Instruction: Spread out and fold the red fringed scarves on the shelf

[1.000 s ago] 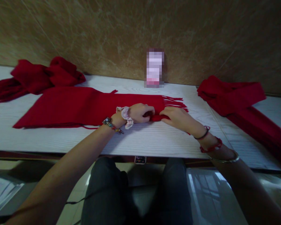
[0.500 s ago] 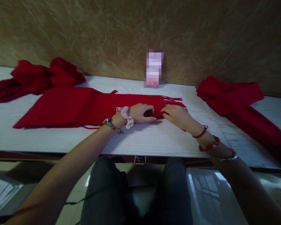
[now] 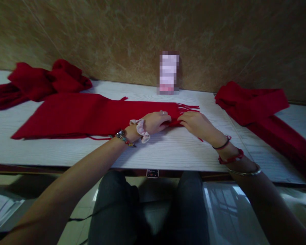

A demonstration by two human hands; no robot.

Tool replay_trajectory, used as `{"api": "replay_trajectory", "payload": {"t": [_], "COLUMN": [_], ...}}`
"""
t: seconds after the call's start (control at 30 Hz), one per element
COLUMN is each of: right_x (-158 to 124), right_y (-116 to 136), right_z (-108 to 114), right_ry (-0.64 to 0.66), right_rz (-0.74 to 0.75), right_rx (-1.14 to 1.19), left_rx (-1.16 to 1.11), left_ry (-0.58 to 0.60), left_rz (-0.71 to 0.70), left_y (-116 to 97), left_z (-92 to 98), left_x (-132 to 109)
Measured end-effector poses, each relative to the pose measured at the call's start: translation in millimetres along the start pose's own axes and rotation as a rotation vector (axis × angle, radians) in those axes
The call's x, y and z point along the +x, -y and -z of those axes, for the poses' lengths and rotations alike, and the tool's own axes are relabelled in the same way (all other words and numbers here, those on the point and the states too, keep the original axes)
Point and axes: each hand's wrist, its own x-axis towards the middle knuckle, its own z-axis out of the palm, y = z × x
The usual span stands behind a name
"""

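Note:
A red scarf (image 3: 91,114) lies flat and folded lengthwise across the white table, its fringe pointing right. My left hand (image 3: 156,121), with a scrunchie at the wrist and a ring, is closed on the scarf's near edge close to the fringed end. Just to its right, my right hand (image 3: 197,124) pinches the same edge where the fringe begins. Fingertips of both hands are partly hidden by the hands themselves and the cloth.
One bundled red scarf (image 3: 40,81) sits at the back left and another folded red scarf (image 3: 257,105) at the right. A blurred-out upright item (image 3: 168,73) leans against the marble-look wall (image 3: 104,41). A phone-like screen (image 3: 152,173) shows at the front edge of the white table (image 3: 155,153).
My left hand's thumb and fingers have closed onto the scarf edge, where they were apart before. My right hand has shifted slightly right, still pinching.

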Motion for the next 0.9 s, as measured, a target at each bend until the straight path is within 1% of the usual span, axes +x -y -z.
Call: {"api": "replay_trajectory", "payload": {"t": [0.17, 0.37, 0.53, 0.7, 0.83, 0.9], "right_x": [0.2, 2.9, 4.0, 3.9, 5.0, 5.7], "right_y": [-0.1, 5.2, 6.7, 4.6, 2.4, 2.3], "right_z": [-1.6, -1.3, -0.4, -2.6, -3.7, -3.4], "right_ry": [0.020, -0.022, -0.020, -0.039, 0.006, -0.005], "right_rz": [0.051, -0.045, -0.058, -0.084, -0.095, -0.109], "right_rx": [0.016, 0.047, 0.087, 0.196, 0.249, 0.262], "left_rx": [-0.019, -0.003, -0.005, -0.029, -0.040, -0.053], "left_ry": [-0.021, -0.068, -0.099, -0.103, -0.125, -0.132], "left_rz": [-0.007, -0.008, -0.008, -0.027, -0.050, -0.064], "left_y": [0.8, 1.1, 1.4, 2.9, 2.8, 2.4], "left_z": [-0.5, -1.5, -3.2, -4.8, -3.7, -2.5], "left_x": [1.3, 1.9, 2.4, 1.8, 1.1, 0.6]}}
